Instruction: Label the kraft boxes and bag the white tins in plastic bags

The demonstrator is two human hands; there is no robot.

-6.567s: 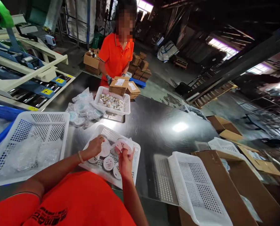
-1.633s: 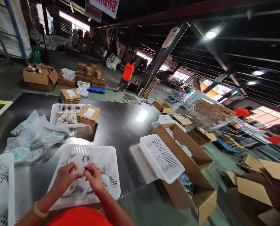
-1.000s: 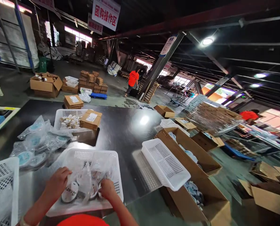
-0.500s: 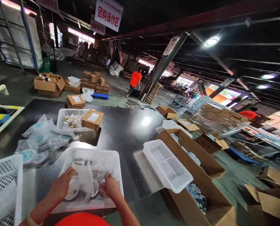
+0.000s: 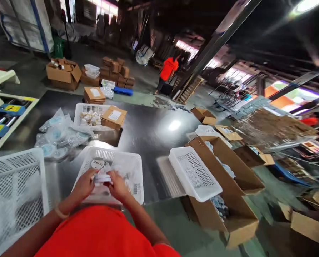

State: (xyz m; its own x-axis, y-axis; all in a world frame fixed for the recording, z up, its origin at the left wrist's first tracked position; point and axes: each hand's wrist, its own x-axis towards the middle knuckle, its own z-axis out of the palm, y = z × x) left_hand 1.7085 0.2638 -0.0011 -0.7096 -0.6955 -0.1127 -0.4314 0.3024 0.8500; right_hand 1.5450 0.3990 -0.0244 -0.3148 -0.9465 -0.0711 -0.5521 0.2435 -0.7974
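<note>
A small whitish round item (image 5: 102, 178) is pinched between my left hand (image 5: 84, 183) on its left side and my right hand (image 5: 117, 185) on its right. Both hands are over the front part of a white perforated basket (image 5: 140, 178). Inside the basket, beyond my fingers, a round white piece with dark lettering (image 5: 98, 163) and clear plastic wrapping (image 5: 121, 165) show. My fingertips partly cover the held item, and its details are blurred.
Left, a larger white basket (image 5: 43, 182) and plastic-wrapped round items (image 5: 58, 134). Behind, a basket (image 5: 77, 110) of small pieces and flat brown boxes (image 5: 113, 117). Right, a white tray (image 5: 197, 171) beside an open carton (image 5: 242, 216). A person in red (image 5: 168, 69) is farther off.
My hands have come closer together and now hold a small item between them. The view has tilted down, showing more of my red shirt.
</note>
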